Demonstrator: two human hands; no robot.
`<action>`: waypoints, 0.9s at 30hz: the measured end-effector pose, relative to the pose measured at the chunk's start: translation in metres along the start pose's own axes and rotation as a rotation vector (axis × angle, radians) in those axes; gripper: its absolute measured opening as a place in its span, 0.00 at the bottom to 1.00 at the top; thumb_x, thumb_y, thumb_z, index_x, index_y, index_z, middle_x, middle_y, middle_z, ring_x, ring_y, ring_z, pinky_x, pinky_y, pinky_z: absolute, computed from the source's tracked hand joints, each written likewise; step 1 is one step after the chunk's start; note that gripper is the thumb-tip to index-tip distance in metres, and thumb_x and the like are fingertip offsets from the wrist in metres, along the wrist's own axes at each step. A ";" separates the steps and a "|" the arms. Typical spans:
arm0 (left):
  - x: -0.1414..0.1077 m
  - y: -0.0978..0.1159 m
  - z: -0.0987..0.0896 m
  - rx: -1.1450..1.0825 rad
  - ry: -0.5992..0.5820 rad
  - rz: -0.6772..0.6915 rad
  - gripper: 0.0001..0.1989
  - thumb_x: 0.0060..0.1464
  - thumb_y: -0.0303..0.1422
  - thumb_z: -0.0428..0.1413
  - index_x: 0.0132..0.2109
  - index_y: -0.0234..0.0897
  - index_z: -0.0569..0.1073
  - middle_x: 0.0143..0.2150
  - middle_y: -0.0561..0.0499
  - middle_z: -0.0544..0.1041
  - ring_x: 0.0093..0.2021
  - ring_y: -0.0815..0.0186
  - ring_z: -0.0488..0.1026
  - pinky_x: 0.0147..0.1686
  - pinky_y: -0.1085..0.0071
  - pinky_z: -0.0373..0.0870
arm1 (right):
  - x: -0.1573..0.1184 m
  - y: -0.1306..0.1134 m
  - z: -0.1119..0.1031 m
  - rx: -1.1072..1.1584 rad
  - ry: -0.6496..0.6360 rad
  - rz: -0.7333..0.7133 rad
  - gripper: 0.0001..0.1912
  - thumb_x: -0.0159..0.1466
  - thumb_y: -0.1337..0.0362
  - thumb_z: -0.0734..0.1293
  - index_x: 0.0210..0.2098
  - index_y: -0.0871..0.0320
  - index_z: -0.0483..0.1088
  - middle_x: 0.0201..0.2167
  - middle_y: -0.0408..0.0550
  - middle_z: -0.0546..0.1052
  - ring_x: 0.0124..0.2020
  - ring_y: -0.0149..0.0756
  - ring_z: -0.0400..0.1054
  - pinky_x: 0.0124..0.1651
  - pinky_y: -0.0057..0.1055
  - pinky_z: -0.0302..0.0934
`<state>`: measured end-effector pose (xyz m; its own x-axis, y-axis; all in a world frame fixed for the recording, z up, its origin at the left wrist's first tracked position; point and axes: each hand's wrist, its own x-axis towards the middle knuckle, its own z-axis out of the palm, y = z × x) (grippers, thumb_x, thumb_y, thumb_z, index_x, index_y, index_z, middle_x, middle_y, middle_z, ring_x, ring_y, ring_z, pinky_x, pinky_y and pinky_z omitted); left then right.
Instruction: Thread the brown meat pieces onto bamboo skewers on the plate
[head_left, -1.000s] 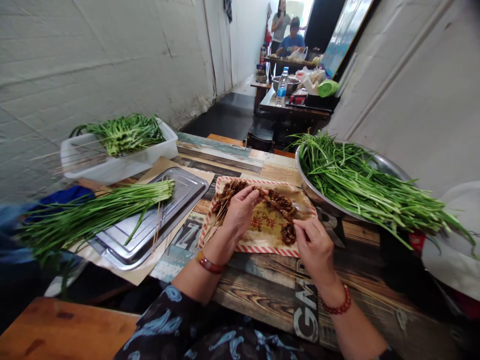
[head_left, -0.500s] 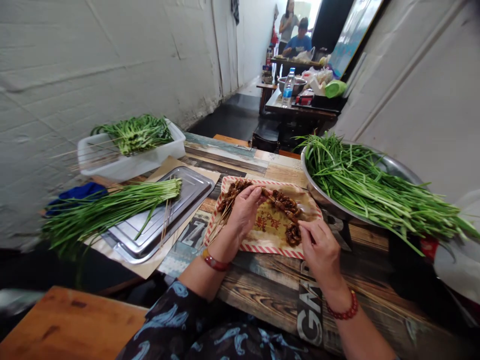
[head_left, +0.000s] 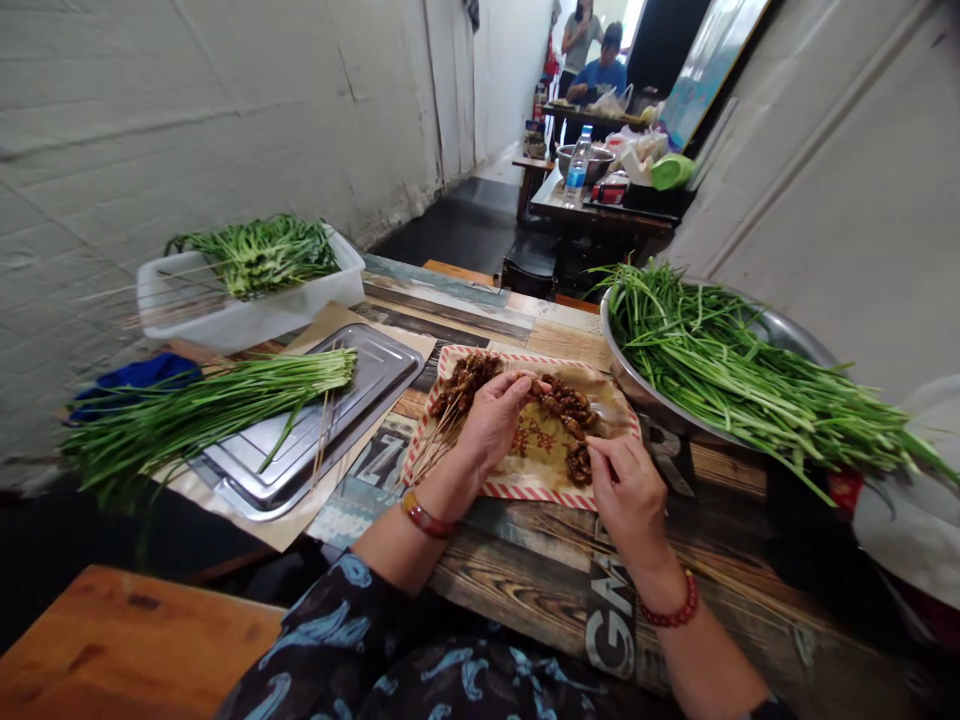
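A tray (head_left: 525, 490) with a red-and-white striped rim lies in front of me, holding glossy dark brown food pieces (head_left: 566, 405). On its left side, thin wooden skewers (head_left: 435, 440) stick out from a brown heap (head_left: 465, 380). My left hand (head_left: 495, 415) is over the middle of the tray, thumb and fingertips pinched on a small brown piece. At the tray's right edge, my right hand (head_left: 626, 485) is closed in a pinch beside the lower brown pieces. Whatever its fingertips hold is too small to make out.
Left of the tray, green chives (head_left: 225, 405) and skewers lie across a metal lid (head_left: 382, 350). Behind them stands a white bin (head_left: 300, 290) of greens. A steel bowl (head_left: 795, 335) heaped with chives is on the right. Two people are at a far table.
The view has shifted slightly, so the table's things sit a little further left. Both hands keep their pinches over the tray; the right one appears slightly closer to the left.
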<state>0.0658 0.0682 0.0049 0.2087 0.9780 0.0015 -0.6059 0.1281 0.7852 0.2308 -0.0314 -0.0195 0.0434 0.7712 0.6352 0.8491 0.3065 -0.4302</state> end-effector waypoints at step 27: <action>-0.002 0.002 -0.004 -0.086 -0.116 -0.190 0.19 0.47 0.39 0.67 0.44 0.35 0.77 0.42 0.45 0.81 0.44 0.65 0.76 0.44 0.70 0.67 | 0.002 0.002 0.001 0.215 -0.057 0.184 0.07 0.67 0.62 0.63 0.36 0.56 0.73 0.31 0.44 0.76 0.34 0.33 0.69 0.39 0.31 0.63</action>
<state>0.0608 0.0672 0.0038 0.4092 0.9101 -0.0660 -0.6097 0.3265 0.7223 0.2322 -0.0287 -0.0198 0.1517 0.8530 0.4994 0.6983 0.2651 -0.6649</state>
